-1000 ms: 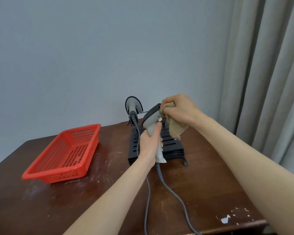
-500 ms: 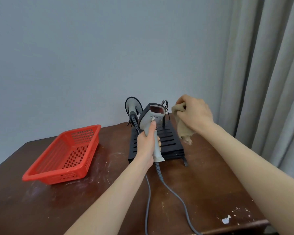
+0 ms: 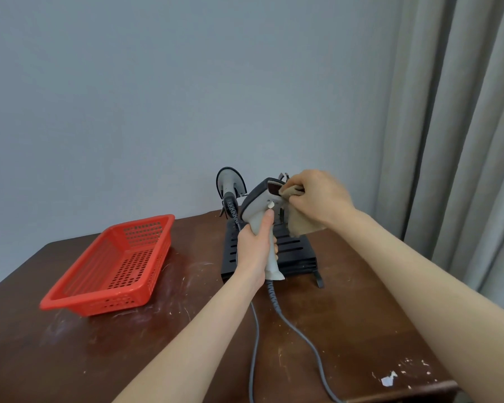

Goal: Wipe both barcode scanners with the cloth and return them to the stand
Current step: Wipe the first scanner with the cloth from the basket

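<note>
basket (image 3: 111, 266): on the table (image 3: 361, 330), left of the stand (image 3: 294, 248)
stand: at the table's back
second scanner (image 3: 230, 184): at the stand's back-left corner
held scanner (image 3: 258, 203): in my left hand (image 3: 255, 248), above the stand
cloth (image 3: 301, 226): in my right hand (image 3: 317, 196), touching the held scanner's right side
curtain (image 3: 463, 141): right of the table, behind it

we grip the scanner (image 3: 258, 197) handle in our left hand (image 3: 255, 248), thumb raised along it; our right hand (image 3: 320, 199), fingers (image 3: 300, 202) seemingly curled, bunches the cloth (image 3: 303, 225); both forearms reach forward.
</note>
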Demonstrator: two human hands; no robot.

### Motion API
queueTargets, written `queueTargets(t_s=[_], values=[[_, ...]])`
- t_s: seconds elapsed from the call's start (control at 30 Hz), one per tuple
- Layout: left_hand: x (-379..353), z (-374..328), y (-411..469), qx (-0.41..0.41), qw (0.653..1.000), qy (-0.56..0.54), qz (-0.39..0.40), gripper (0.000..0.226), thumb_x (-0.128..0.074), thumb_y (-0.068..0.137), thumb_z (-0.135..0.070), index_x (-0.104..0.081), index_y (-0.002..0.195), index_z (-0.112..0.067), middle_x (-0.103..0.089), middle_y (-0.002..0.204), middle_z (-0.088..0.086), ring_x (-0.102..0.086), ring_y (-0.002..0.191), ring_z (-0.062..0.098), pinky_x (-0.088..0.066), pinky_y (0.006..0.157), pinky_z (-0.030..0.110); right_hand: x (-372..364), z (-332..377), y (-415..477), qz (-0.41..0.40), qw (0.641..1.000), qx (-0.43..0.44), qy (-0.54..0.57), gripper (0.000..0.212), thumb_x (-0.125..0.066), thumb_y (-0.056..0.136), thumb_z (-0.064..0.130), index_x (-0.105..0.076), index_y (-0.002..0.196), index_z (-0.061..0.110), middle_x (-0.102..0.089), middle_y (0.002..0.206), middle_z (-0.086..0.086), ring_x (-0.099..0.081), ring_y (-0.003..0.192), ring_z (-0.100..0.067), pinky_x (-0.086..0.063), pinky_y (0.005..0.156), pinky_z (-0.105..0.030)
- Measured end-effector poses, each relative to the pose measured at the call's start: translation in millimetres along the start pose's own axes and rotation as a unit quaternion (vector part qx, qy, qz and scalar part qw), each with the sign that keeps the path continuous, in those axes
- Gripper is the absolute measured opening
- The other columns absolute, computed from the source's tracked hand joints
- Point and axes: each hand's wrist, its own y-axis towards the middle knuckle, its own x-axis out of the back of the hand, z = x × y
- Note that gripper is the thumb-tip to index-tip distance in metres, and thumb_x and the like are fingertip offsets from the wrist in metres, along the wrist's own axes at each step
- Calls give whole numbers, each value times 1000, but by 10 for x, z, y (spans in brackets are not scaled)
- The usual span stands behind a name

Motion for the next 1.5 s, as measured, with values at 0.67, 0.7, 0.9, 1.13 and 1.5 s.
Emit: queueTargets(t_s=[0.67, 0.7, 0.9, 1.13, 1.5], values=[[-46, 20, 11, -34, 998, 46, -29, 40, -60, 87, -49, -61, 93, -9, -60, 68, 4, -57, 59, 18, -47, 56, 31, 83, 101, -14, 27, 996, -1, 81, 24, -52, 78, 19, -64, 72, 39, -68, 85, 10, -60, 85, -18, -50, 72, -33], [-44, 15, 11, -30, 999, 36, -27, 40, -61, 87, -48, -61, 93, -9, -59, 68, 4, -56, 57, 18, -46, 54, 30, 94, 83, -20, 26, 999, 2, 26, 23, -52, 81, 22, -67, 80, 40, -67, 91, 9, -59, 86, -19, -45, 69, -31], [-24, -38, -22, 7, 1000, -24, -16, 33, -59, 90, -45, -55, 83, -12, -50, 59, 2, -47, 47, 13, -41, 46, 24, 219, -114, 15, 21, 979, -67, -191, 28, -49, 86, 21, -68, 105, 31, -66, 110, -4, -60, 98, -31, -36, 69, -28], [-28, -55, -24, 12, 1000, -29, -4, 33, -58, 90, -45, -55, 83, -13, -52, 60, 2, -47, 47, 13, -41, 46, 25, 153, -75, -7, -136, 983, -99, 74, 12, -56, 80, 18, -65, 86, 11, -63, 77, 0, -56, 77, -22, -36, 63, -26], [-60, -54, -35, -2, 1000, -10, 3, 37, -55, 91, -47, -55, 84, -11, -52, 59, 2, -48, 46, 13, -41, 45, 24, 50, 242, -74, -35, 961, 2, 276, 28, -57, 78, 3, -69, 77, 27, -66, 74, 19, -62, 75, 0, -46, 64, -6]])
